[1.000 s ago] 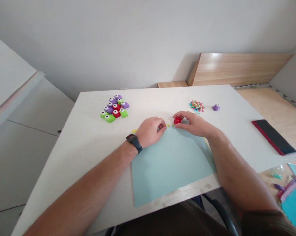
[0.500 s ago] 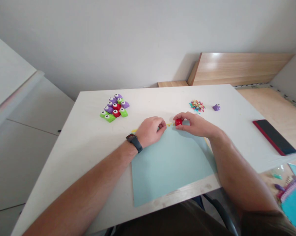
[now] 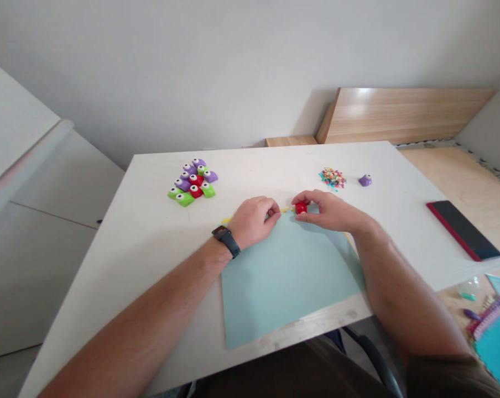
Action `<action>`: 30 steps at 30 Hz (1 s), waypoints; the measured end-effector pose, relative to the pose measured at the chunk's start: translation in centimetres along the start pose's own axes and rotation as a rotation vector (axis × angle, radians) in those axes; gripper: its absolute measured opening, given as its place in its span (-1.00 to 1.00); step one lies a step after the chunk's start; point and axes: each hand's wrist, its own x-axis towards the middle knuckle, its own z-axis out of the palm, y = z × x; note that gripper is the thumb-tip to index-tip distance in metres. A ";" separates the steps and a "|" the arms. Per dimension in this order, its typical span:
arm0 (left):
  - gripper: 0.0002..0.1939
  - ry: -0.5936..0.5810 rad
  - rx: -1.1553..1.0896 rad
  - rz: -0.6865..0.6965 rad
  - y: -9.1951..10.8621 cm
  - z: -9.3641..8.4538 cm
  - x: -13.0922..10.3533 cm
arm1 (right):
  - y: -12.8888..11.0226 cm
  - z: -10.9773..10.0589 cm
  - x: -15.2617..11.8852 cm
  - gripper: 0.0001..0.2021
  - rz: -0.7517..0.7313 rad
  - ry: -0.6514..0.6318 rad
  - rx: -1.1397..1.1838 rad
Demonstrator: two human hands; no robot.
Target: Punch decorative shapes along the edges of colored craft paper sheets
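My right hand (image 3: 327, 210) pinches a small red toy piece (image 3: 301, 208) between thumb and fingers, over the far edge of a pale blue sheet (image 3: 291, 276). Its shape matches the red pieces with eyeballs in the cluster at the left. My left hand (image 3: 258, 215), with a dark watch (image 3: 227, 239) on the wrist, rests on the sheet's far left part, fingers curled and thumb near the fingertips. Whether it holds something small is hidden. Little yellow bits (image 3: 286, 210) lie along the sheet's edge between my hands.
A cluster of purple, green and red eyeball toys (image 3: 194, 182) sits at the back left of the white table (image 3: 159, 249). Back right are a heap of colourful bits (image 3: 333, 178) and a lone purple eyeball toy (image 3: 365, 180). A dark, red-edged phone-like slab (image 3: 463, 229) lies far right.
The red piece has turned slightly in my right fingers. My left hand stays where it was, and the other things have not moved.
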 end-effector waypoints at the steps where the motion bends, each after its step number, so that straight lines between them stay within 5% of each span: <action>1: -0.92 0.000 0.000 0.001 0.0 0.0 0.0 | 0.0 0.0 0.0 -0.67 0.002 0.000 0.000; 30: -0.91 -0.006 -0.011 -0.001 0.1 -0.1 0.0 | 0.2 0.2 0.1 -0.67 -0.008 -0.023 -0.080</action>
